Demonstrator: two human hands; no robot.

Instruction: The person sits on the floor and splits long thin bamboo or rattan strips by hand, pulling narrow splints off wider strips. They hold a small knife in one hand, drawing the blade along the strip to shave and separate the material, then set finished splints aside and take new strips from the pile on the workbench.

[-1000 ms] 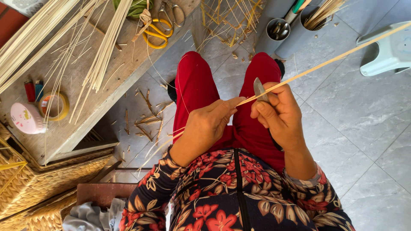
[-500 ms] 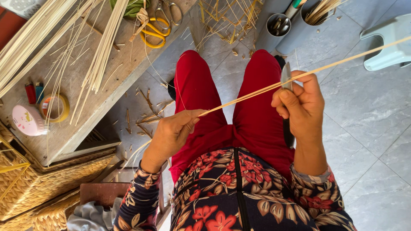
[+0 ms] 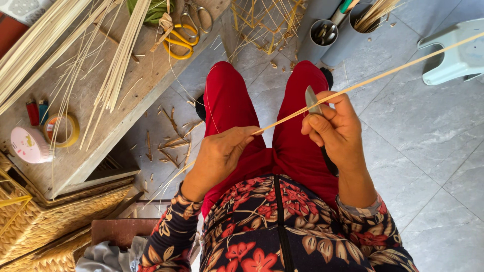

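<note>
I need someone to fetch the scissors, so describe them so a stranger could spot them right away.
Start at the long wooden bench running along the person's left side, strewn with pale cane strips. Follow it to its far end, beside a bunch of green leaves. The scissors lie there, and their bright yellow handles are the only yellow loops among the straw-coloured strips.

Long-sleeved top: dark navy ground, large red flowers, tan-beige leaves; dark centre seam or zip down front from trouser waist. Sleeves same print, ending at wrists; grey-pink inner cuff at right wrist. Trousers: plain bright red, below top's hem. Left hand, right hand bare; no rings or watch visible.
</note>
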